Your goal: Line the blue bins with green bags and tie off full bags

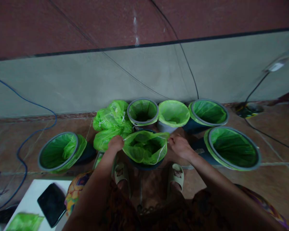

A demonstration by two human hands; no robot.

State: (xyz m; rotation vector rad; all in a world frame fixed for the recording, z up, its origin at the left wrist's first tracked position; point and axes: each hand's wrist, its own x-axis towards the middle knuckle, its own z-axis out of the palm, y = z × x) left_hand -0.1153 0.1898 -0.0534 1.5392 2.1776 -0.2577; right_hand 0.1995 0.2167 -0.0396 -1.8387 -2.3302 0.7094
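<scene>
A green drawstring garbage bag (144, 154) lines the dark bin (144, 166) in front of me, its mouth stretched wide. My left hand (116, 143) is closed on the white drawstring at the bag's left edge. On the opposite side my right hand (179, 146) grips the drawstring at the right edge. Both cords are pulled outward, away from each other. Some green plastic shows inside the bag; what else lies in it is too dark to make out.
Tied green bags (114, 118) are piled behind my left hand. Lined bins (143, 111) stand along the wall, with one bin (233, 147) at right and another (59, 150) at left. A phone (51, 203) lies on a white surface (33, 192). A blue cable (22, 154) crosses the floor.
</scene>
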